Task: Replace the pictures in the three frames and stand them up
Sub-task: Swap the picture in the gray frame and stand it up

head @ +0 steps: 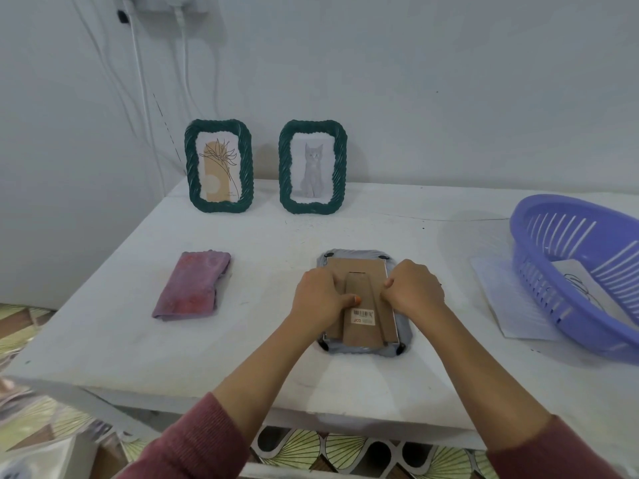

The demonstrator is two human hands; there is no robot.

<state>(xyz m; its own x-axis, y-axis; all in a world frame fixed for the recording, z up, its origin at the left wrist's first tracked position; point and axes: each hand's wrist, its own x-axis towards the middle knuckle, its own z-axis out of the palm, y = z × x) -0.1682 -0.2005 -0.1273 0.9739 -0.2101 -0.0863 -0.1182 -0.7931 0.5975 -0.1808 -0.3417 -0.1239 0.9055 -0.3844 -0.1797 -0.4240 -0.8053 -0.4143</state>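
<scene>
A third frame (363, 349) lies face down in the middle of the white table (276, 243), its brown cardboard back (359, 271) and folded stand up. My left hand (320, 299) presses on the back's left edge, thumb on the stand. My right hand (415, 288) presses on the right edge with fingers curled. Two dark green frames stand upright at the back by the wall: the left frame (218, 165) holds a flower drawing, the right frame (312, 167) a grey cat picture.
A folded purple-pink cloth (192, 285) lies to the left of the face-down frame. At the right a purple plastic basket (567, 271) holds a paper and rests partly on a white sheet (508, 305). Cables hang down the wall at the back left.
</scene>
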